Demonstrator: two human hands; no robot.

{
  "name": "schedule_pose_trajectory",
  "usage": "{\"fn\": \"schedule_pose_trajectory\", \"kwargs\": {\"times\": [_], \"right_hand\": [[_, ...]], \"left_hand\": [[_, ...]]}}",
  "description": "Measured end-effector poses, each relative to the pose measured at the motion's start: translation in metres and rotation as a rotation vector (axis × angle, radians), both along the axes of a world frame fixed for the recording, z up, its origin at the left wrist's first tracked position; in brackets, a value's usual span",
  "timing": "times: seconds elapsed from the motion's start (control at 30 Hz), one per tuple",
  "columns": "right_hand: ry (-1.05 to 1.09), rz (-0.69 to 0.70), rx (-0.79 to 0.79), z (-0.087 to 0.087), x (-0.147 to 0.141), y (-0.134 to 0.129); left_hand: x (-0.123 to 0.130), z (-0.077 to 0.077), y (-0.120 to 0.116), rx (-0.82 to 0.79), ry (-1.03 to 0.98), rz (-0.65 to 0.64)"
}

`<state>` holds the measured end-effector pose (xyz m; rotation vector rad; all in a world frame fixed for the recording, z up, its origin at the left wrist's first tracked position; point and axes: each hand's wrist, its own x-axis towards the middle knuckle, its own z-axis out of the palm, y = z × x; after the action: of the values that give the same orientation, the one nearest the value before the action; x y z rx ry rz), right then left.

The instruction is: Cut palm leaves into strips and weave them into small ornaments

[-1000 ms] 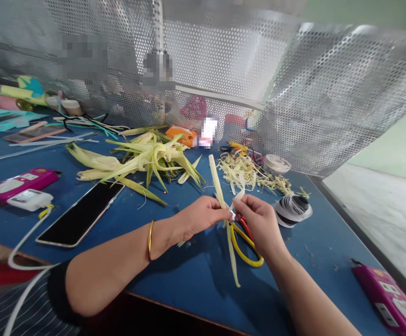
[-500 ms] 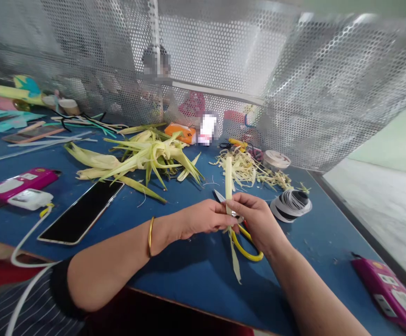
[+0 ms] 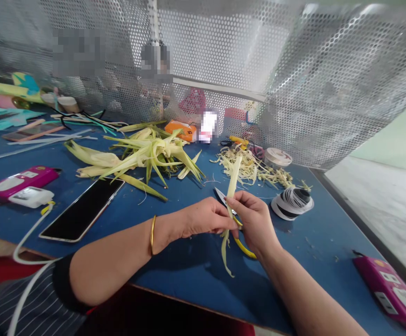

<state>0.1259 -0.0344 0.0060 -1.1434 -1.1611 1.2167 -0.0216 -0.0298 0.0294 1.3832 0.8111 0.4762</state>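
Over the blue table, both hands pinch one pale green strip of corn husk [image 3: 234,177]. My left hand [image 3: 211,217] is closed on its lower part, and a thin ragged tail hangs below the fingers. Higher up the strip, my right hand [image 3: 253,217] grips it between thumb and fingers. Scissors with yellow handles [image 3: 245,249] lie behind and beneath the hands, blades pointing away to the left; the fingers hide their middle. To the right of my right hand stands a spool of black-and-white thread [image 3: 291,204].
A heap of corn husks [image 3: 150,151] lies left of centre, and shredded husk scraps [image 3: 241,163] sit at the back right. A black phone [image 3: 84,210] and a magenta device [image 3: 23,179] lie on the left. A perforated metal screen [image 3: 209,51] closes the back.
The husk strip has tilted, its top leaning right and its hanging tail swinging left. My right hand has shifted slightly on the strip; both hands still hold it.
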Motion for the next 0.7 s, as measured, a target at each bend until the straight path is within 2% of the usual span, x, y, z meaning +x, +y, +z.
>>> {"fn": "schedule_pose_trajectory", "kwargs": {"times": [0.1,0.2,0.27,0.33,0.47,0.6,0.7], "right_hand": [[-0.266,-0.046,0.143,0.004,0.011,0.006],[-0.509,-0.268,0.420,0.015,0.023,0.010],[-0.556,-0.368,0.460,0.021,0.029,0.009],[-0.574,-0.297,0.392,0.023,0.030,0.008],[-0.645,0.061,0.252,0.018,0.024,0.005],[-0.602,0.165,0.213,0.013,0.018,0.004],[-0.571,0.188,0.207,0.013,0.015,0.004]], "left_hand": [[0.002,-0.002,0.000,-0.061,-0.073,0.098],[0.003,-0.004,0.003,-0.149,-0.175,0.261],[0.002,-0.003,0.006,-0.199,-0.239,0.336],[0.000,-0.002,0.008,-0.220,-0.286,0.377],[-0.001,-0.002,0.010,-0.202,-0.329,0.426],[0.001,-0.006,0.010,-0.148,-0.328,0.485],[0.003,-0.008,0.011,-0.091,-0.318,0.549]]}}
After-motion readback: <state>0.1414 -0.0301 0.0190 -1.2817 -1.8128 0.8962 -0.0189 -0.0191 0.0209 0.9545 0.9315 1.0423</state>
